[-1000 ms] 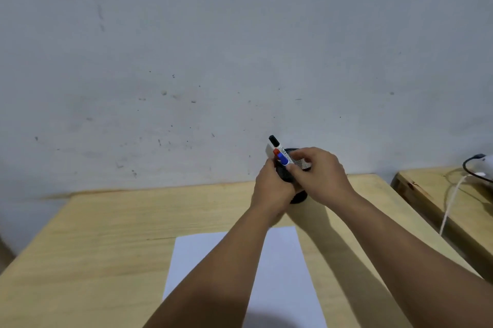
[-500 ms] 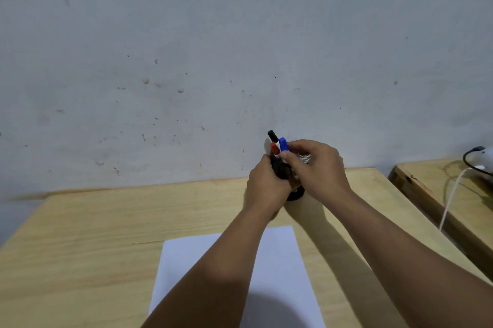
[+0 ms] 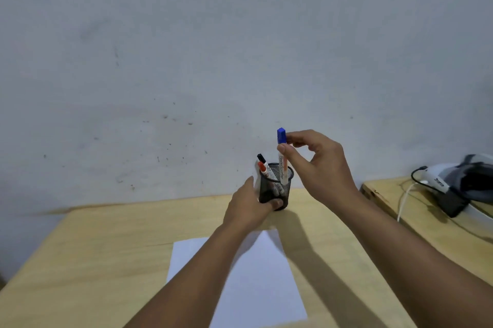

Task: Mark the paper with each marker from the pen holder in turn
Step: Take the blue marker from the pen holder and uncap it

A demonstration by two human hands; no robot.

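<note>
Pinching blue-capped marker (image 3: 282, 161) between thumb and fingers of right hand (image 3: 318, 167), just under the cap; marker upright, lower end inside rim of black mesh pen holder (image 3: 277, 190). Left hand (image 3: 249, 206) wrapped around holder's base, grip closed on it, holder standing on wooden tabletop (image 3: 106, 247) near the wall. Red-capped marker (image 3: 264, 169) and black-capped marker (image 3: 262, 159) leaning left inside holder. White paper (image 3: 256, 279) flat on tabletop, near side of holder, partly under left forearm.

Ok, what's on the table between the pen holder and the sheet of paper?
Head view: only the left hand, gripping the mesh pen holder, and bare wooden table before the paper.
</note>
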